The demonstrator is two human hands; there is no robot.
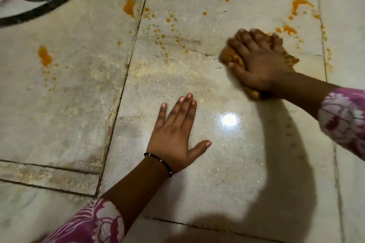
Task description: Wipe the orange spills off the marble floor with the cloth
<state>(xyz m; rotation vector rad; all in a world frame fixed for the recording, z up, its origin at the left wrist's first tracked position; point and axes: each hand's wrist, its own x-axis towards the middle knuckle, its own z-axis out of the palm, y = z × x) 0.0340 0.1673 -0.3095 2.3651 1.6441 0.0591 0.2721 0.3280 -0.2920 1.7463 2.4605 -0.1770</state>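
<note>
We see the cloth (235, 57) bunched on the marble floor (197, 163), stained orange, its long axis running from upper left to lower right under the right hand (258, 63) — fingers curled and clamped over it, pointing away from us. Orange spills (300, 6) lie just beyond the cloth, with a scatter of drops (167, 25) and larger blotches (45, 56) well off to its left. Nearer us than the cloth, the left hand (175, 140) lies flat on the floor — fingers spread, holding nothing.

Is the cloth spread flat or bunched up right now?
Bunched: the cloth shows as a wad beneath the right hand pressing it.
</note>
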